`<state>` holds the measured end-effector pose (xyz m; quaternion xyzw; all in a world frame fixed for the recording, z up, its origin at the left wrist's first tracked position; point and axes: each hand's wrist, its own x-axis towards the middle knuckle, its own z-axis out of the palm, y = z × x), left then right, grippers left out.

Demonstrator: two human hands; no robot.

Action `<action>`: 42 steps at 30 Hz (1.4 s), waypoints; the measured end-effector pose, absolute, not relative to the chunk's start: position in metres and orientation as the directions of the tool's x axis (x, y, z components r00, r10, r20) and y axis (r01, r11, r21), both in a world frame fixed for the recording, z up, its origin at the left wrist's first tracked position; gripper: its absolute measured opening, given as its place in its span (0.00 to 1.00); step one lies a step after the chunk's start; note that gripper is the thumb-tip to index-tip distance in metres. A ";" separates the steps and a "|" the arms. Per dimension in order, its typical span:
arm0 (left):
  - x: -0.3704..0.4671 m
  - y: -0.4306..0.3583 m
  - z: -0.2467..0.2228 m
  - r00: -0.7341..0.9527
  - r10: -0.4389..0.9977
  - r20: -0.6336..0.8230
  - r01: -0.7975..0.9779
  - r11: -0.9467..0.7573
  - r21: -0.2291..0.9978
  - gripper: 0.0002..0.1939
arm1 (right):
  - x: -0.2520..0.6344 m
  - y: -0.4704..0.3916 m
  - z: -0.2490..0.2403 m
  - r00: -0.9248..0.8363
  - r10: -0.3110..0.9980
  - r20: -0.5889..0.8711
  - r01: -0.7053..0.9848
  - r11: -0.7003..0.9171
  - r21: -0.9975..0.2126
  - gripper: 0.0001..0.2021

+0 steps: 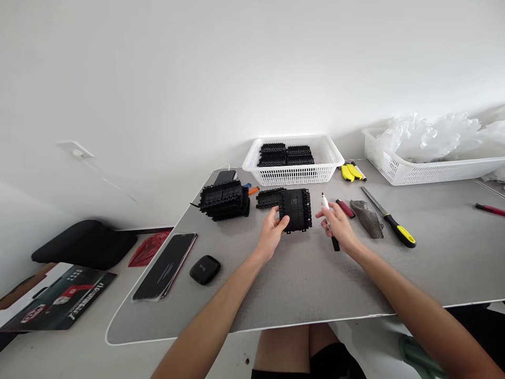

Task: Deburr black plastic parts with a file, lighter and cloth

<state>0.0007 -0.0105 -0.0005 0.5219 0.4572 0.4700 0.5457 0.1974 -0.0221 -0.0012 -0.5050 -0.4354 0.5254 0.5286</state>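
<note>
Forearms (216,310) foremost, black part (298,210) beyond, lower-left corner in left grip (271,231)

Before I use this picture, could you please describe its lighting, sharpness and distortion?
Head view: bright, soft light on the wall; head view: plastic bags look nearly washed out; head view: held black block dark but fairly sharp; head view: likely wide-angle stretch near the borders.

Centre of the frame: a black plastic module (299,210) and a white marker (325,202) with black ends. Below, a grey desk (300,295) edged in white. Upper middle: a white basket (295,176) patterned with small holes. Right: a grey file (389,218) with black-and-yellow handle.
</note>
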 end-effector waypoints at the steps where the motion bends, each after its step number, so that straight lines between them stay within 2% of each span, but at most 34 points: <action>1: 0.000 -0.011 0.000 0.138 0.990 -0.029 -0.031 0.033 0.999 0.26 | 0.199 -0.022 0.001 0.132 0.991 -0.007 -0.137 0.011 -0.990 0.22; 4: 0.000 -0.013 0.002 0.131 0.989 -0.067 -0.042 0.073 0.996 0.26 | 0.203 -0.025 0.010 0.254 0.950 0.184 -0.147 0.226 -0.963 0.19; 6: 0.001 -0.013 0.003 0.132 0.988 -0.074 -0.065 0.083 0.994 0.26 | 0.204 -0.029 0.016 0.212 0.944 0.253 -0.145 0.286 -0.947 0.13; 11: 0.001 -0.013 0.003 0.146 0.988 -0.057 -0.109 0.073 0.991 0.29 | 0.207 -0.036 0.027 0.026 0.964 0.264 -0.273 0.261 -0.926 0.14; 16: 0.002 -0.014 0.005 0.153 0.987 -0.055 -0.107 0.072 0.992 0.30 | 0.209 -0.038 0.031 0.009 0.955 0.296 -0.325 0.282 -0.902 0.16; 22: 0.007 -0.019 0.006 0.210 0.978 -0.003 -0.084 0.021 0.996 0.27 | 0.198 -0.042 0.024 -0.130 0.960 0.249 -0.109 0.236 -0.966 0.16; 28: 0.011 -0.022 0.004 0.244 0.970 0.017 -0.128 0.015 0.992 0.27 | 0.191 -0.043 0.013 -0.119 0.973 0.197 0.155 0.214 -0.964 0.17; 36: 0.012 -0.023 0.000 0.298 0.954 0.024 -0.165 0.027 0.986 0.27 | 0.192 -0.043 0.010 -0.097 0.970 0.225 0.336 0.244 -0.910 0.13; 42: 0.013 -0.024 0.000 0.298 0.955 0.006 -0.188 0.052 0.981 0.26 | 0.192 -0.044 0.012 -0.095 0.971 0.219 0.352 0.238 -0.905 0.14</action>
